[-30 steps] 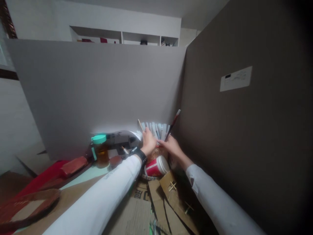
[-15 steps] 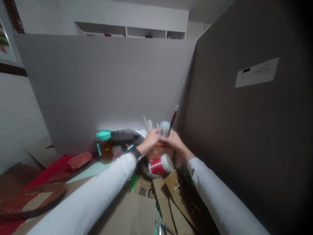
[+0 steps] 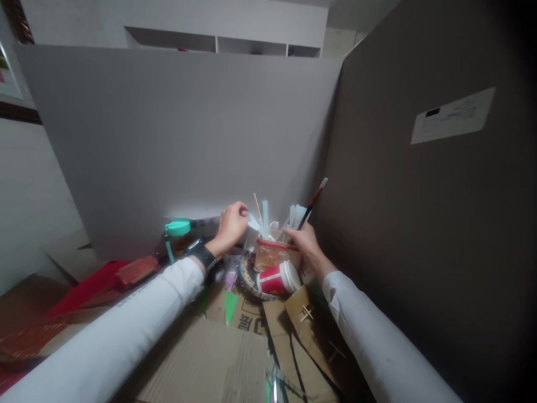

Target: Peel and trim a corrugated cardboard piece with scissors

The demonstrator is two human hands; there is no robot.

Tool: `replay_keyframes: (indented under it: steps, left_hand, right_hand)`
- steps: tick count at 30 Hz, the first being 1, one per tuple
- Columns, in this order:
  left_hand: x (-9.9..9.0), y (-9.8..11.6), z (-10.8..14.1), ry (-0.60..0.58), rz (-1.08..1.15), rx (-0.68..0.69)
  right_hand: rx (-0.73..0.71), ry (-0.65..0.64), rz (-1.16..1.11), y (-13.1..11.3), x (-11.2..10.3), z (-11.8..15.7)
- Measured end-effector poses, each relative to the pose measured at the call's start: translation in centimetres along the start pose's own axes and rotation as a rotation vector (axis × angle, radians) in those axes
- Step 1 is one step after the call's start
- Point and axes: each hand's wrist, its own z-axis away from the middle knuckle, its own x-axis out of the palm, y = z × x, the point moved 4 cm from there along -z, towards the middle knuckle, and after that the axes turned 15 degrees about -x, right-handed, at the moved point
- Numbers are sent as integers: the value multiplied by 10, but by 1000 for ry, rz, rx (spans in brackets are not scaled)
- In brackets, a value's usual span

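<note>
My right hand (image 3: 305, 242) is closed around a bundle of translucent white sticks (image 3: 297, 214) and a dark-handled paintbrush (image 3: 312, 204) at the right of a brown container (image 3: 274, 254) with a red rim. More pale strips (image 3: 265, 217) and a thin wooden stick (image 3: 257, 206) stand up from the container's left part. To the left of these, my left hand (image 3: 232, 226) is raised with its fingers curled together; what they pinch, if anything, is hidden. A black watch (image 3: 201, 253) is on that wrist.
A red and white paper cup (image 3: 272, 280) lies on its side in a woven ring (image 3: 247, 280) before the container. Cardboard pieces (image 3: 210, 352) cover the front. A teal-lidded bottle (image 3: 178, 228) stands at left; grey panels (image 3: 188, 129) rise behind and at right.
My left hand has moved left and up, away from the container and my right hand. The paintbrush and the white sticks in my right hand have shifted right, and the brush leans more.
</note>
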Motion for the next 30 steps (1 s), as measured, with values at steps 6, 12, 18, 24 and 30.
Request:
replay_keyframes:
  steps: [6,12,18,24,30]
  left_hand:
    - [3,-6,2,145,-138,-5]
    - [3,7,21,165,-208,164]
    - [18,2,29,-48,-290,149]
    - [47,1,11,-285,-194,101]
    - [61,18,7,-424,-44,174]
  right_hand:
    - [8,18,-18,4,-2,2]
    - [1,38,-21,6,-2,3]
    - [15,52,-19,7,-3,4]
    - [-3,14,-56,2,-6,6]
    - [-57,-42,-113,-1,-7,7]
